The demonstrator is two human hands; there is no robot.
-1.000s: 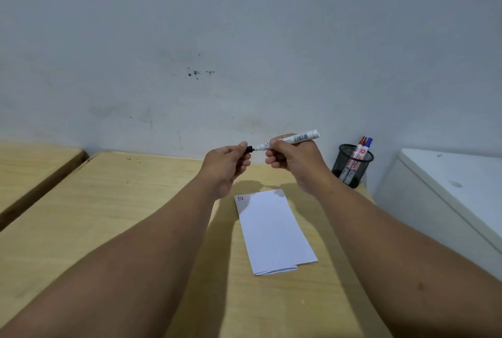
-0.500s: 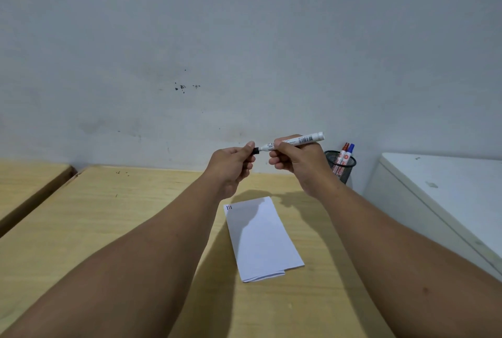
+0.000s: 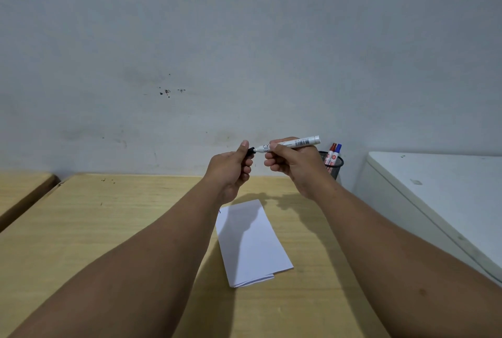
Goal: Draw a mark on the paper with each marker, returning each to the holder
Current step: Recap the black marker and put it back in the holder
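My right hand (image 3: 296,166) grips a white marker (image 3: 296,143) by its barrel, held level above the table. My left hand (image 3: 231,168) pinches the marker's black cap (image 3: 251,150) at the left end; whether the cap is seated or just off I cannot tell. Below the hands a folded white paper (image 3: 252,245) lies on the wooden table (image 3: 108,229), with small marks near its top left corner. A black mesh holder (image 3: 332,166) stands at the back right against the wall, holding a red-capped marker (image 3: 332,151) and a blue-capped marker (image 3: 337,150).
A white box-like surface (image 3: 440,196) rises beside the table on the right. A second wooden tabletop (image 3: 19,191) sits at the far left across a gap. A grey wall (image 3: 244,52) closes the back.
The camera has tilted upward, so table and paper sit lower in view. Both hands stay on the marker, the left one still at the cap end.
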